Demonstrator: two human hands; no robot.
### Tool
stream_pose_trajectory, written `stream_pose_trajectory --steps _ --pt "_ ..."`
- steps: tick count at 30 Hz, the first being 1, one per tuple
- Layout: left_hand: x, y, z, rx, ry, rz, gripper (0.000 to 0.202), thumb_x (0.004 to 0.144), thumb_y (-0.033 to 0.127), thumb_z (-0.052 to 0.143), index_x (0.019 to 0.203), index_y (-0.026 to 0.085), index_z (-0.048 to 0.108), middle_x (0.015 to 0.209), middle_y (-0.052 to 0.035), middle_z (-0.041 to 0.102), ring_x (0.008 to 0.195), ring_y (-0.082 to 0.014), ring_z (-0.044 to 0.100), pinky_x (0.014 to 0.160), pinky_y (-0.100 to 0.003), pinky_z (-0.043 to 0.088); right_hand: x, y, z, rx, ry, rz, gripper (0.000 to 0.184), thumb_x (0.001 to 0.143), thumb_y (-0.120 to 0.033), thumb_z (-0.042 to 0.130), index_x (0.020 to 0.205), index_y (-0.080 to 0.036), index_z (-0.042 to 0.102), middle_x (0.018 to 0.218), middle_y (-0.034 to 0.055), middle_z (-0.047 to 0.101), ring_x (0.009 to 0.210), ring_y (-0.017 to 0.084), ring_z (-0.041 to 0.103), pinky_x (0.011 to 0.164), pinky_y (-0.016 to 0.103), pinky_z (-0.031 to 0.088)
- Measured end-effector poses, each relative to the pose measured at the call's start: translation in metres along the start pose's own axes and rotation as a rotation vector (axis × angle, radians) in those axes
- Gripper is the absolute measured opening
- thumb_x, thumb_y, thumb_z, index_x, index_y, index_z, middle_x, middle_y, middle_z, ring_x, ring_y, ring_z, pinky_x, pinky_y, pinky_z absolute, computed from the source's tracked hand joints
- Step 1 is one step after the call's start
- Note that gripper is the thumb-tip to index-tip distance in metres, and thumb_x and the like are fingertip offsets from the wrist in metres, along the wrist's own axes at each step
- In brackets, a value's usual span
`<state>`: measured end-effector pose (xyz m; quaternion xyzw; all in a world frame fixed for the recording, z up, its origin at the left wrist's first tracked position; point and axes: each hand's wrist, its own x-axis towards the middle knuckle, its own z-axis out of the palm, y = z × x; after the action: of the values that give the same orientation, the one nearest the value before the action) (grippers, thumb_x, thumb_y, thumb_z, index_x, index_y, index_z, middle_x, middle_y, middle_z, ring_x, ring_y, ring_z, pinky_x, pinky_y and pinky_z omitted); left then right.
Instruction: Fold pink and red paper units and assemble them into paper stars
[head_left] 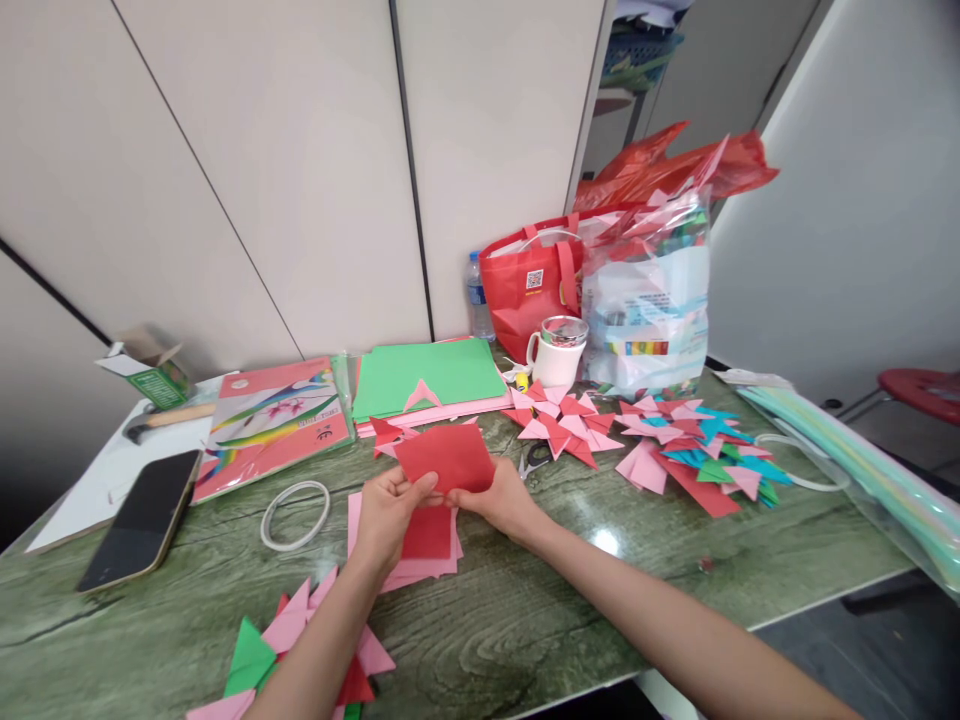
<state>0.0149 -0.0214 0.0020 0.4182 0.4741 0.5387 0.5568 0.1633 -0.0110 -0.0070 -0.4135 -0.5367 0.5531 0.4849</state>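
Observation:
A red sheet of paper (450, 455) is held up above the table between both hands. My left hand (394, 510) pinches its lower left edge, thumb in front. My right hand (502, 498) grips the lower right edge with the thumb in front; its other fingers are partly behind the sheet. Beneath the hands lies a stack of pink paper (424, 568) with a red sheet (429, 537) on top. Just behind the held sheet are red and pink folded pieces (386, 434), partly covered. Scissors (535, 459) lie to the right of my right hand.
Folded-paper stars (564, 422) lie at right, more folded pieces (251, 655) at front left. Behind stand green sheets (427, 375), a white mug (559, 360), a red bag (525, 290) and a plastic bag (649, 300). At left are a phone (142, 520), paper pack (277, 420) and white ring (295, 516).

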Motion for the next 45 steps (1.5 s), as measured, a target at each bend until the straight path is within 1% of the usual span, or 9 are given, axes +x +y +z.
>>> stream_pose_trajectory --steps 6,14,17,22,27,33,39,42,45 --pt "0.002 0.005 -0.002 0.026 0.029 0.014 0.03 0.055 0.029 0.079 0.077 0.01 0.068 0.069 -0.0068 0.073 0.056 -0.0189 0.067 0.058 -0.028 0.055 -0.001 -0.005 0.002 0.12 -0.046 0.051 0.026 0.054 -0.012 0.06 0.08 -0.016 0.059 0.074 -0.0006 0.069 0.066 0.018 0.066 0.067 0.032 0.055" --pt "0.001 0.004 -0.001 0.049 0.038 0.023 0.034 0.055 0.033 0.078 0.078 0.011 0.068 0.072 -0.0084 0.074 0.057 -0.0213 0.068 0.061 -0.032 0.055 0.0 -0.004 -0.001 -0.049 -0.101 -0.087 0.032 0.058 -0.008 0.055 0.089 -0.016 0.059 0.081 -0.0003 0.069 0.07 0.016 0.064 0.066 0.027 0.054" --pt "0.002 0.003 -0.002 0.105 0.048 0.037 0.035 0.056 0.037 0.077 0.078 0.011 0.069 0.073 -0.009 0.074 0.059 -0.0224 0.068 0.06 -0.032 0.055 0.001 -0.002 -0.003 -0.134 -0.099 -0.117 0.033 0.059 -0.013 0.062 0.091 -0.015 0.061 0.084 0.001 0.07 0.074 0.018 0.063 0.069 0.029 0.053" --pt "0.002 0.001 -0.003 0.172 -0.029 0.058 0.04 0.059 0.037 0.075 0.09 0.012 0.069 0.085 -0.0097 0.074 0.072 -0.0246 0.069 0.064 -0.031 0.055 0.002 0.002 -0.005 -0.087 -0.024 -0.076 0.03 0.063 -0.026 0.069 0.089 -0.013 0.064 0.085 0.0046 0.071 0.075 0.021 0.064 0.07 0.033 0.052" --pt "0.002 0.0 -0.005 0.268 -0.016 0.022 0.034 0.054 0.031 0.079 0.08 0.012 0.069 0.063 -0.0067 0.072 0.06 -0.0231 0.068 0.06 -0.031 0.054 0.002 0.002 -0.005 -0.1 0.01 -0.044 0.033 0.06 -0.029 0.072 0.088 -0.012 0.065 0.084 0.0062 0.071 0.074 0.022 0.064 0.069 0.033 0.052" --pt "0.0 0.004 -0.003 0.12 -0.053 -0.066 0.035 0.052 0.036 0.079 0.073 0.012 0.066 0.068 -0.0081 0.073 0.065 -0.0261 0.069 0.068 -0.038 0.055 0.003 0.001 -0.006 -0.064 0.002 -0.041 0.036 0.059 -0.031 0.073 0.089 -0.013 0.065 0.085 0.0056 0.072 0.075 0.022 0.065 0.072 0.035 0.052" --pt "0.001 0.006 -0.005 0.025 -0.125 -0.103 0.032 0.056 0.04 0.077 0.056 0.015 0.056 0.059 -0.0072 0.071 0.073 -0.0291 0.07 0.07 -0.041 0.054 0.007 0.003 -0.009 -0.059 0.011 -0.051 0.033 0.06 -0.029 0.072 0.088 -0.014 0.063 0.085 0.0047 0.071 0.074 0.021 0.065 0.071 0.035 0.052" --pt "0.001 0.008 -0.006 0.036 -0.153 -0.118 0.03 0.058 0.04 0.076 0.062 0.014 0.061 0.064 -0.0075 0.072 0.072 -0.0277 0.069 0.071 -0.04 0.053 0.008 0.006 -0.01 -0.072 0.0 -0.057 0.033 0.06 -0.027 0.071 0.089 -0.014 0.063 0.085 0.0041 0.071 0.073 0.02 0.064 0.07 0.033 0.052" --pt "0.001 0.01 -0.008 0.067 -0.138 -0.098 0.03 0.056 0.038 0.077 0.065 0.012 0.065 0.067 -0.0057 0.071 0.067 -0.0237 0.068 0.068 -0.037 0.054 0.007 0.008 -0.01 -0.087 -0.027 -0.046 0.031 0.062 -0.028 0.071 0.089 -0.013 0.063 0.083 0.0038 0.071 0.073 0.02 0.064 0.07 0.033 0.052"
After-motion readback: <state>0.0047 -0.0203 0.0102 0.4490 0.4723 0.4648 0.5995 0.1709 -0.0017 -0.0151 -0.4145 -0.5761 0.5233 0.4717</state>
